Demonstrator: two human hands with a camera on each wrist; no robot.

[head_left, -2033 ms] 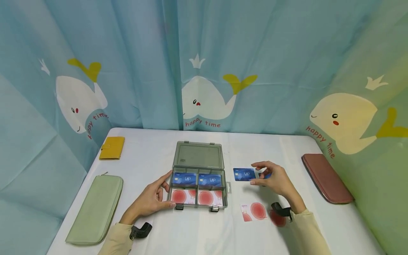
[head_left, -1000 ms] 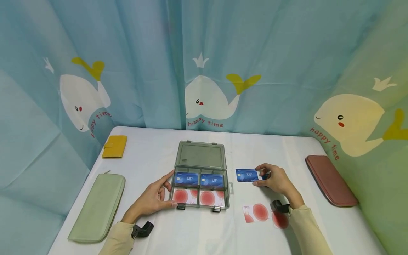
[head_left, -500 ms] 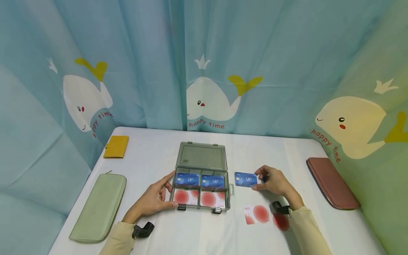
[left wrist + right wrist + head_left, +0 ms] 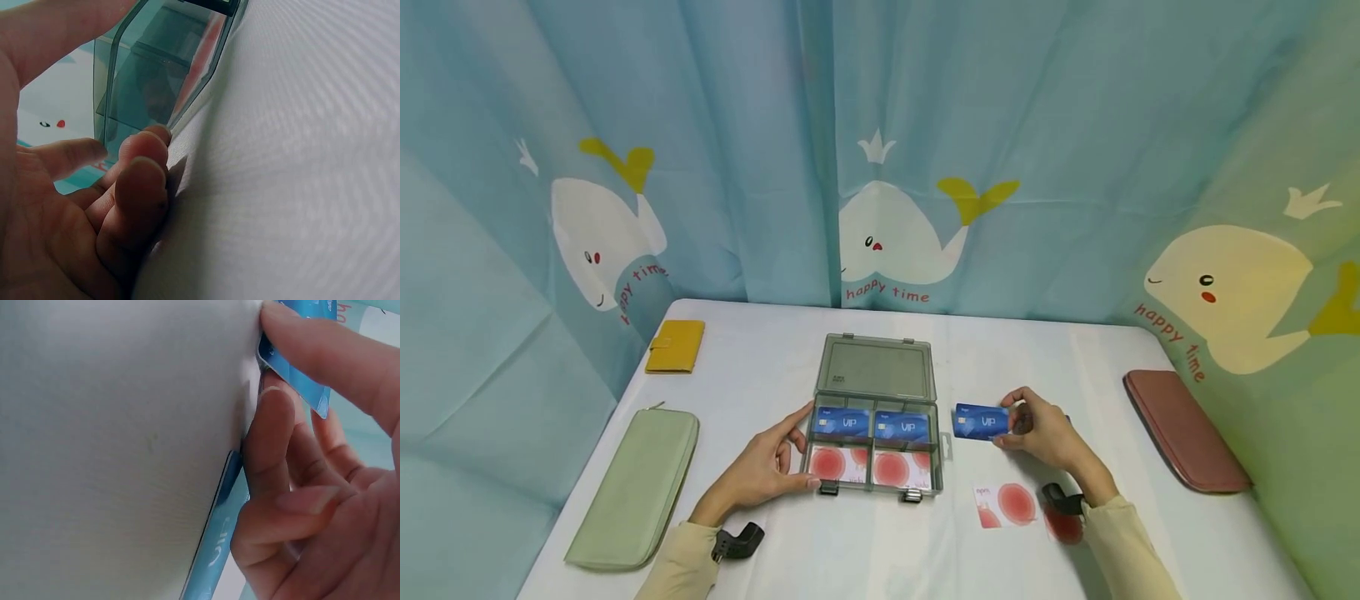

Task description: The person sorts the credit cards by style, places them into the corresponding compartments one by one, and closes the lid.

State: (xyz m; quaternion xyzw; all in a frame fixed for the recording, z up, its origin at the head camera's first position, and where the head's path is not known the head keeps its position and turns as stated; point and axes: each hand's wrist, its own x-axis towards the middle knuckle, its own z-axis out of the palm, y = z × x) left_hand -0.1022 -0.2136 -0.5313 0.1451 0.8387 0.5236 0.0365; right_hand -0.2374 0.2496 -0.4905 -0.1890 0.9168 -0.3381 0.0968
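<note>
My left hand (image 4: pixel 763 471) holds the left end of a clear grey compartment box (image 4: pixel 880 489), thumb at the front corner, index finger towards the back. The lid (image 4: pixel 876 369) lies open behind it. Two blue VIP cards (image 4: pixel 901 427) fill the back compartments, and two red-and-white cards (image 4: pixel 837 463) the front ones. To the right of the box, my right hand (image 4: pixel 1045 433) pinches the right end of a blue VIP card (image 4: pixel 981 422), which is tilted off the table in the right wrist view. Another blue card (image 4: pixel 215 550) lies beneath that hand, mostly hidden in the head view.
Two red-and-white cards (image 4: pixel 1006 505) lie at the front right, one partly under the right wrist's camera. A yellow wallet (image 4: pixel 674 347) and a green zip purse (image 4: pixel 636 487) lie left, a brown purse (image 4: pixel 1183 429) right. A whale-print curtain (image 4: pixel 737 167) hangs behind the table.
My right hand, at first over the blue cards, now pinches the nearer-to-box one and has brought it slightly towards me. My left hand keeps its place on the box. The head view has shifted a little.
</note>
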